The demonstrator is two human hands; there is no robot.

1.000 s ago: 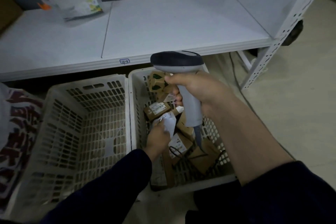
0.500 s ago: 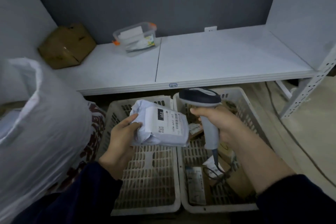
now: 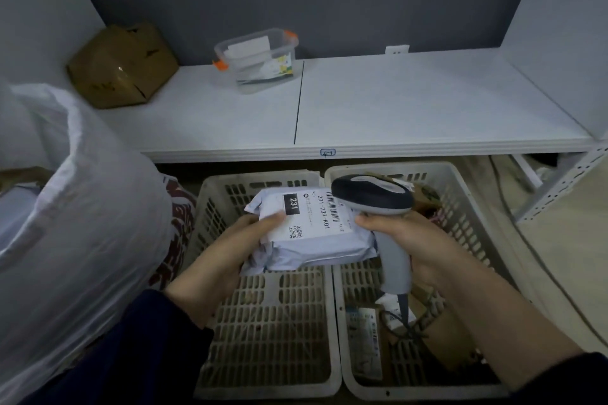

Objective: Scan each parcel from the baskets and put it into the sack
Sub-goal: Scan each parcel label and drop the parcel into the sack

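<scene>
Dark grey back wall, white shelf point(image 3: 394, 102) across the frame: brown cardboard box point(image 3: 121, 66) at its left end, clear tub point(image 3: 258, 59) with orange clips nearer the middle. Two white slotted baskets on the floor below it, side by side and touching. Right basket point(image 3: 460, 204) holds loose parcels point(image 3: 365, 342), brown and label-faced; count hard to call in this light. Left hand point(image 3: 227, 256) grips a pale grey poly-bag parcel point(image 3: 316, 233) by its left end, thumb on top, fingers hidden underneath, label up, held above the left basket point(image 3: 273, 332) and the seam between the two. Right hand point(image 3: 418, 250) is wrapped round the handle of the scanner point(image 3: 371, 196), whose dark head overlaps the label's barcode edge; its cable drops into the right basket. White sack point(image 3: 82, 207) stands just left of the left basket, apart from the parcel.
</scene>
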